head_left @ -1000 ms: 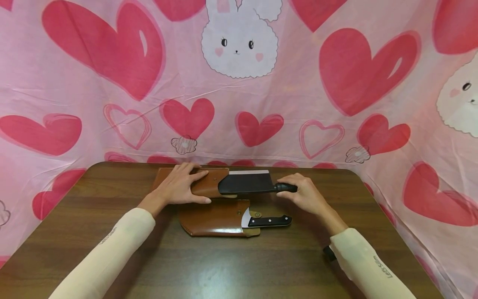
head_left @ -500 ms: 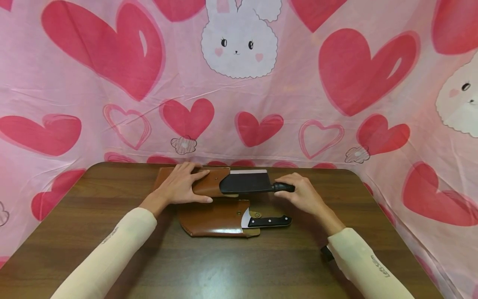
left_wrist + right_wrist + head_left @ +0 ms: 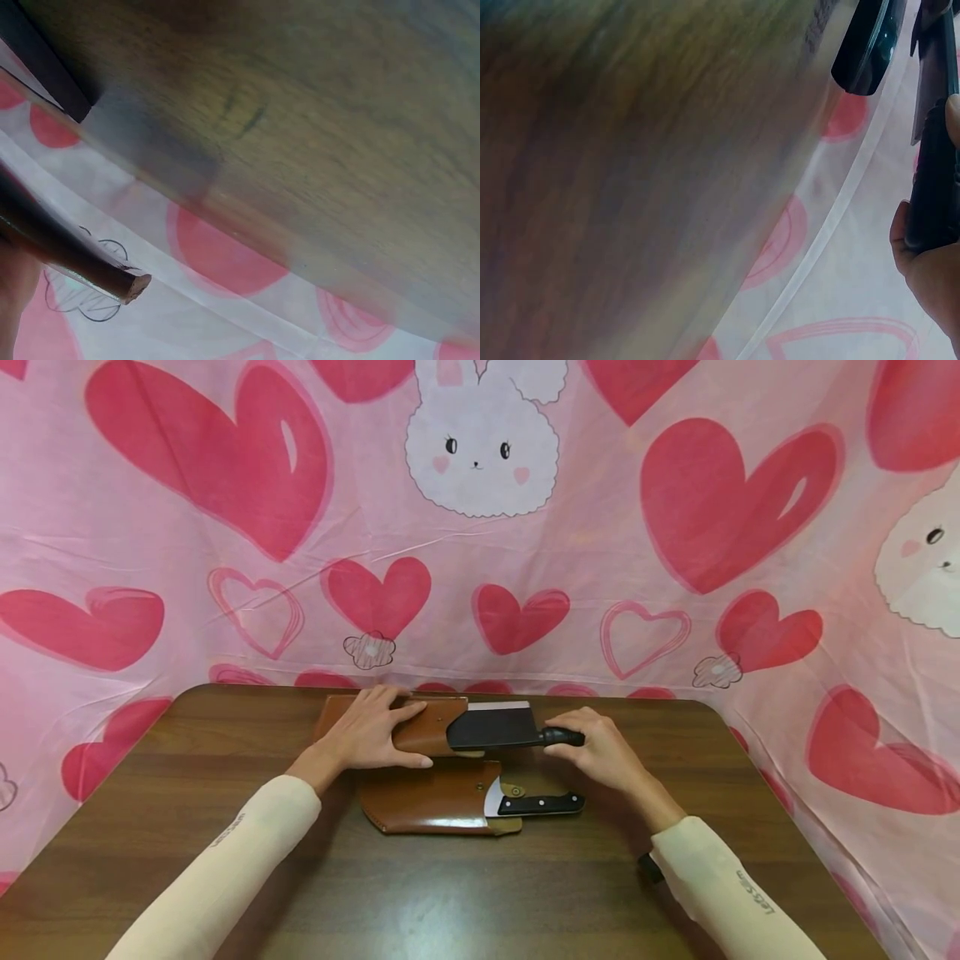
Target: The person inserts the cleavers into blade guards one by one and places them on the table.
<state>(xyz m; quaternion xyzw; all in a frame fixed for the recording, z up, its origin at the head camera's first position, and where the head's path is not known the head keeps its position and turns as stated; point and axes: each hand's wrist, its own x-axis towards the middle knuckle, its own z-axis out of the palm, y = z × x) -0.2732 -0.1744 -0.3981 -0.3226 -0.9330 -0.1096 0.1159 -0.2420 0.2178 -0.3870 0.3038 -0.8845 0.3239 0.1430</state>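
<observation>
My left hand [image 3: 367,731] grips a brown leather sheath [image 3: 431,739] near the table's far edge, thumb along its near side and fingers over its far side. A cleaver [image 3: 495,729] with a dark blade and a pale strip along the top sticks partly out of the sheath's right end; the rest of the blade is hidden inside. The fingers of my right hand [image 3: 600,747] are curled round its black handle [image 3: 562,736]. In the right wrist view, the cleaver handle [image 3: 934,187] shows at the right edge, held in that hand. The left wrist view catches an edge of leather [image 3: 75,255].
A second brown sheath [image 3: 431,802] lies just nearer on the wooden table [image 3: 450,893], holding a knife whose riveted black handle [image 3: 540,805] points right. Behind the table hangs a pink curtain [image 3: 585,552] with hearts and rabbits.
My right hand has moved left with the cleaver, and less blade shows outside the sheath. The left hand and its sheath have shifted slightly right. The second sheath has stayed put.
</observation>
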